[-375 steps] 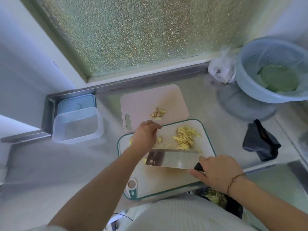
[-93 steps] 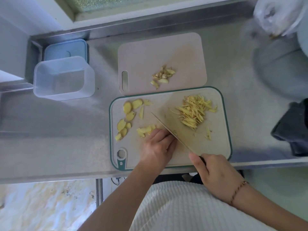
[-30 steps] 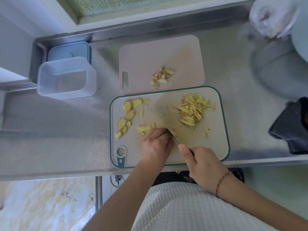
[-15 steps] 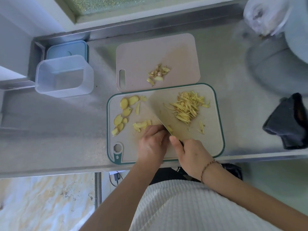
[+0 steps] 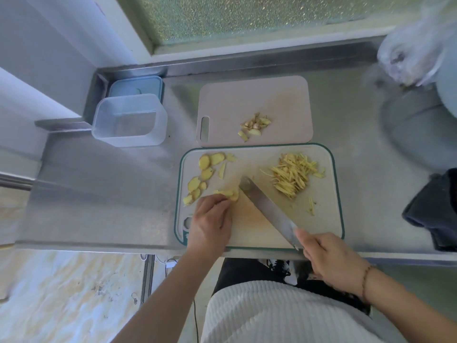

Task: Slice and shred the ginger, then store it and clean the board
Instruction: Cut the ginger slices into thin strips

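Note:
A green-rimmed cutting board [image 5: 329,229] lies at the counter's front edge. Loose ginger slices [image 5: 205,169] sit on its left part, and a pile of ginger shreds [image 5: 293,177] on its right. My left hand [image 5: 211,224] holds down a small stack of ginger slices [image 5: 231,193] with curled fingers. My right hand [image 5: 333,261] grips the handle of a cleaver [image 5: 267,206], whose blade lies slanted across the board just right of the stack. Ginger peel scraps [image 5: 254,125] lie on a pink board [image 5: 254,95] behind.
An empty clear plastic container [image 5: 128,120] stands at the back left with its blue lid [image 5: 136,86] behind it. A dark cloth [image 5: 435,209] lies at the right edge. A plastic bag [image 5: 415,50] and a pale basin [image 5: 420,129] are at the back right.
The cleaver has swung away from my left hand's knuckles and now lies slanted to their right. My right hand has drawn back to the board's front edge. The camera's view has widened.

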Demonstrator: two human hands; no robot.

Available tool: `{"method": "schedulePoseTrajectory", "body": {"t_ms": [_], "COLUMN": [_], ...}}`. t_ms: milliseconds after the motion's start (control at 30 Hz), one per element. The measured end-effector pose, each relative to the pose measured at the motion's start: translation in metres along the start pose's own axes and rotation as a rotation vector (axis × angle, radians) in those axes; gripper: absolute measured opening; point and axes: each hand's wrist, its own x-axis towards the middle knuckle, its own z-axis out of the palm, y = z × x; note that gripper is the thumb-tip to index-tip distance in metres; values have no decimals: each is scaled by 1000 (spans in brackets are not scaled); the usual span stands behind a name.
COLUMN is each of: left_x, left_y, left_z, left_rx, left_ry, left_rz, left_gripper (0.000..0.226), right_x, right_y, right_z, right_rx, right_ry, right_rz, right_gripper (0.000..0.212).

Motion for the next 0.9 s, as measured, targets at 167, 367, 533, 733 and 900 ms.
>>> {"method": "schedulePoseTrajectory", "body": {"t_ms": [167, 367, 533, 733, 900], "left_x": [26, 76, 117, 123, 117], "left_y": [-19, -35, -42, -30, -18], "left_z": [-9, -22, -27, -28, -23], "left_rx": [86, 139, 174, 220, 443], "left_ry": [90, 61, -151, -255, -335], "left_rz": [-2, -155, -331, -398, -349], "left_gripper": [13, 24, 30, 33, 25], "right_x": [12, 10, 6, 7, 7], "right_y": [-13, -16, -14, -15, -14], "right_z": [-26, -17, -12, -11, -11], "right_rx": [129, 90, 70, 60, 60], "right_ry": [38, 21, 50, 64, 61], "right_rz": [102, 75, 75, 69, 64], "right_gripper": [62, 65, 63, 63, 65]}}
